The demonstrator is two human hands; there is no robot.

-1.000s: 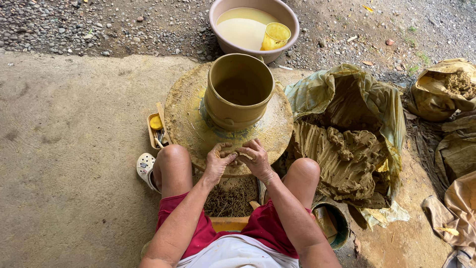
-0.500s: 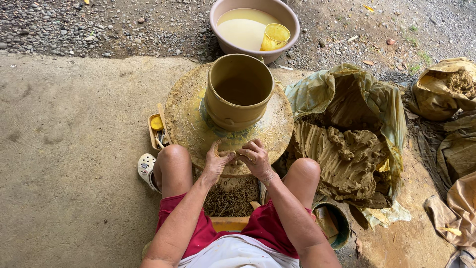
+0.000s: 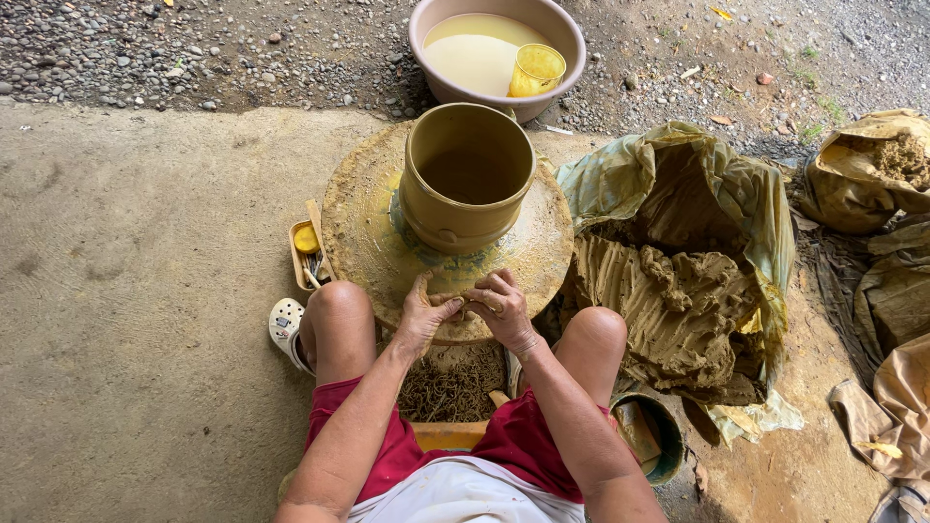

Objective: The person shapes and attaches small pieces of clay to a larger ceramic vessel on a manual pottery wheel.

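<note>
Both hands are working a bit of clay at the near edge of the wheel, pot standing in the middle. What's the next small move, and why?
Probably keep rolling the clay lump between the left hand and right hand into a coil; it looks short and thick against the clay pot rim.

I am sitting on a bare concrete floor (image 3: 145, 320) in soft daylight. Grey gravel (image 3: 194, 48) is lying beyond its edge, and bare dirt with scraps of grass (image 3: 804, 77) is spreading out on my right.
</note>
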